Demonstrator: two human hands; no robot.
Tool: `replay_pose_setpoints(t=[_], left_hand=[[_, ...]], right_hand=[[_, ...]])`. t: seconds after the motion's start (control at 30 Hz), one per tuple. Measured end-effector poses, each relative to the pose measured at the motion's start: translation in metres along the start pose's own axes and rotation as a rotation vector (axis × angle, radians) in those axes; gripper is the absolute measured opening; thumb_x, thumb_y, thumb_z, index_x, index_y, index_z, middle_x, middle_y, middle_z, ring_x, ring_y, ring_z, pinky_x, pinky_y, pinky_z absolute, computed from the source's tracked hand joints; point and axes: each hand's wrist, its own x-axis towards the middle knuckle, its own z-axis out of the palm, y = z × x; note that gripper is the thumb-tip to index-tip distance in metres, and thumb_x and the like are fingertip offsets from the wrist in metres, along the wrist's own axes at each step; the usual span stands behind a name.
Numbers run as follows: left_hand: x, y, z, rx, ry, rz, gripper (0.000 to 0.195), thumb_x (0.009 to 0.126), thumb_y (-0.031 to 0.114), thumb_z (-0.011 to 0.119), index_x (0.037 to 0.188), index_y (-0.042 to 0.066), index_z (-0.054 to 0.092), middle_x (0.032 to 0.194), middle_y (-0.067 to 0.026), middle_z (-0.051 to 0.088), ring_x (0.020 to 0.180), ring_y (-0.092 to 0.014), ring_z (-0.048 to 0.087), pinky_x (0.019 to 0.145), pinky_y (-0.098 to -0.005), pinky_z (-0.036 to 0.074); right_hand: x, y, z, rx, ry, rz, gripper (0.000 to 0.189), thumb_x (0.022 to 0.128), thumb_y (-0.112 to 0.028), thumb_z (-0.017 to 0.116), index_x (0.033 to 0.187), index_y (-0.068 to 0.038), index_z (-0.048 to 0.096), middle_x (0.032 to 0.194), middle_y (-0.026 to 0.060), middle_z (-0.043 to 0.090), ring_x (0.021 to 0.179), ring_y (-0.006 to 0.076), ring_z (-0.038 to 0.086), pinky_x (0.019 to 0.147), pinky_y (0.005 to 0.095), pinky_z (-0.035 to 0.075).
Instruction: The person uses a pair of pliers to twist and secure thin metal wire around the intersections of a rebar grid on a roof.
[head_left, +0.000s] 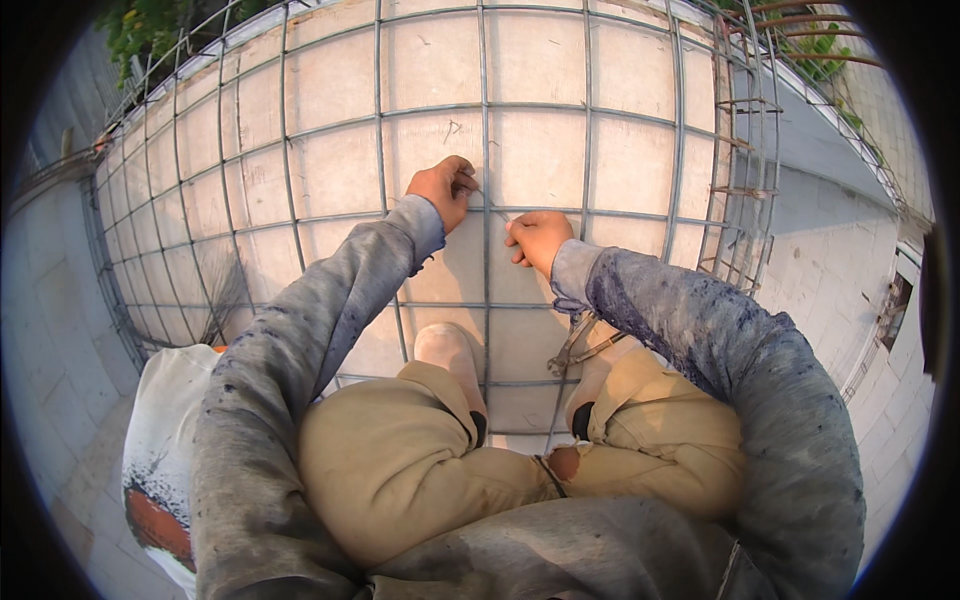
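A grid of steel reinforcing bars lies over pale formwork panels. Near a crossing of two bars, my left hand has its fingers curled just left of the upright bar. My right hand is right of that bar and slightly lower, its thumb and forefinger pinched on a thin tie wire that runs towards the crossing. Whether the left fingers also hold wire cannot be told. Below my right sleeve, metal pincers rest on the grid beside my shoe.
My two shoes stand on the grid. A bundle of thin wires lies at the left. Rebar cages run along the right side, and a white sack is beside my left arm. Block walls stand beyond the edges.
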Motion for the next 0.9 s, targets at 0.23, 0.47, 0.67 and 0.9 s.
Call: replay_pose_setpoints(t=[0.23,0.47,0.67,0.9], left_hand=[[0.0,-0.003,0.003,-0.004,0.056,0.054,0.028,0.076,-0.004,0.05,0.103,-0.003,0.053,0.091,-0.0152,0.066,0.086,-0.025,0.065,0.079,-0.0306,0.052],[0.004,-0.007,0.002,0.16,0.017,0.276,0.028,0.071,-0.003,0.06,0.098,0.001,0.056,0.092,-0.0118,0.064,0.091,-0.026,0.061,0.083,-0.0336,0.05],[0.007,-0.017,0.0,0.461,-0.014,0.575,0.028,0.069,-0.001,0.063,0.096,0.004,0.056,0.098,-0.0105,0.061,0.097,-0.029,0.056,0.088,-0.0366,0.045],[0.011,-0.015,-0.005,0.623,-0.073,0.644,0.019,0.078,0.003,0.055,0.097,0.007,0.055,0.096,-0.0125,0.062,0.095,-0.028,0.056,0.086,-0.034,0.045]], right_hand=[[-0.001,-0.002,0.014,0.041,0.03,-0.004,0.025,0.087,-0.018,0.057,0.097,0.004,0.063,0.073,0.0068,0.062,0.053,0.0121,0.055,0.047,0.0248,0.044],[0.006,0.009,0.021,-0.241,0.135,-0.2,0.026,0.084,-0.025,0.058,0.097,-0.004,0.067,0.093,0.0185,0.065,0.087,0.034,0.062,0.08,0.038,0.047],[0.005,-0.003,0.01,-0.345,0.078,-0.178,0.028,0.084,-0.026,0.058,0.094,-0.001,0.067,0.088,0.0212,0.065,0.086,0.0331,0.063,0.079,0.038,0.048],[0.009,0.001,0.011,-0.277,0.058,-0.171,0.029,0.085,-0.025,0.058,0.088,0.003,0.066,0.073,0.0151,0.065,0.068,0.024,0.062,0.066,0.0337,0.048]])
